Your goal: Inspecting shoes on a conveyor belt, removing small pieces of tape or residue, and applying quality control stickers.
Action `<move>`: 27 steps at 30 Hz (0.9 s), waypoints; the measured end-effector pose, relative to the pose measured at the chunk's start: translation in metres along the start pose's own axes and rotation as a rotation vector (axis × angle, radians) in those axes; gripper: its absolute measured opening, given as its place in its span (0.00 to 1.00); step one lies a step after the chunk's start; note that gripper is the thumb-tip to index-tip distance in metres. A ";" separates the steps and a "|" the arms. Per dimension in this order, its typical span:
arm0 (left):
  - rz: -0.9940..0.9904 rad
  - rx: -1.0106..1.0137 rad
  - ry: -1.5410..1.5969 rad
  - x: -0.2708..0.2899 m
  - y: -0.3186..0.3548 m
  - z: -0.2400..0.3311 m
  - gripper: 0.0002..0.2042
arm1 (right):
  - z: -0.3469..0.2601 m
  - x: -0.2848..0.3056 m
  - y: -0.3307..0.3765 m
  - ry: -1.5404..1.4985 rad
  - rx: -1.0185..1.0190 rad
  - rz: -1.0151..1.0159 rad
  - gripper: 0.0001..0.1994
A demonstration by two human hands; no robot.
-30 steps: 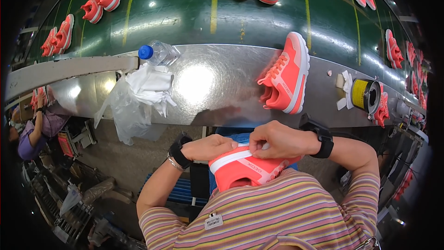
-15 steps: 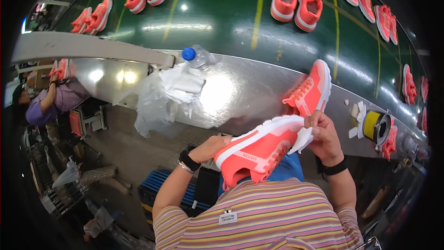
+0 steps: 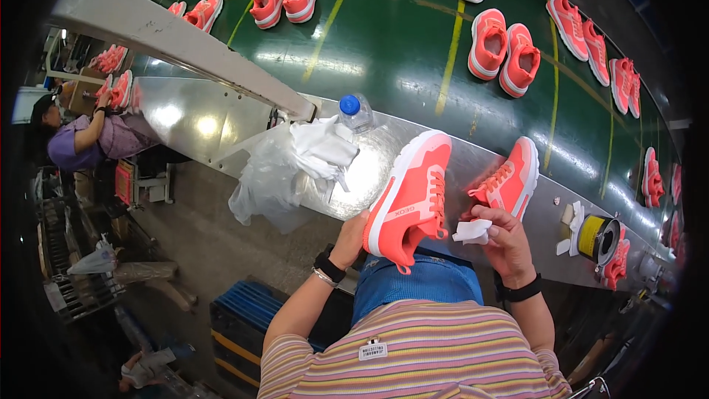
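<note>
Left hand grips coral sneaker at heel end, fingers wrapped behind sole, shoe tilted toe-up over edge of steel bench. Right hand clenched on white cloth wad, just beside sneaker's laces. Second coral sneaker lies on bench behind right hand. Water bottle (blue cap) and crumpled white rags left of held shoe. Yellow tape roll far right.
</note>
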State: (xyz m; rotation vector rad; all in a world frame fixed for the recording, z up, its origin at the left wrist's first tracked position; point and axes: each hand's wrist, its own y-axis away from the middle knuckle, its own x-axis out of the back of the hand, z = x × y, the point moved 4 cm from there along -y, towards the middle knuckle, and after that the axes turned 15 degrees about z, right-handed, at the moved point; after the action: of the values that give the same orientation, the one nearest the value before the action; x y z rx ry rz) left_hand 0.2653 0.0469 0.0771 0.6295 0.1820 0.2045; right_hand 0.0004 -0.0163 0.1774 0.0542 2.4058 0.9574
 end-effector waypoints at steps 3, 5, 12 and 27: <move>0.039 -0.043 0.042 -0.003 -0.007 -0.003 0.23 | 0.006 0.003 0.003 -0.007 0.006 -0.045 0.09; 0.051 -0.066 0.056 -0.008 -0.010 0.002 0.23 | 0.009 0.001 0.006 -0.026 0.024 -0.060 0.07; 0.072 -0.136 0.058 -0.022 -0.012 0.009 0.22 | 0.011 -0.004 0.009 -0.021 0.167 0.048 0.06; 0.156 -0.322 -0.127 -0.052 0.002 0.021 0.22 | 0.006 -0.086 -0.052 1.241 1.168 -0.010 0.02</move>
State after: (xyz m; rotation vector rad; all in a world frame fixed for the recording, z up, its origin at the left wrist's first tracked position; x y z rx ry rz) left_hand 0.2192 0.0244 0.1004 0.3344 -0.0242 0.3361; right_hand 0.0848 -0.0709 0.1805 -0.1802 3.6865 -0.8689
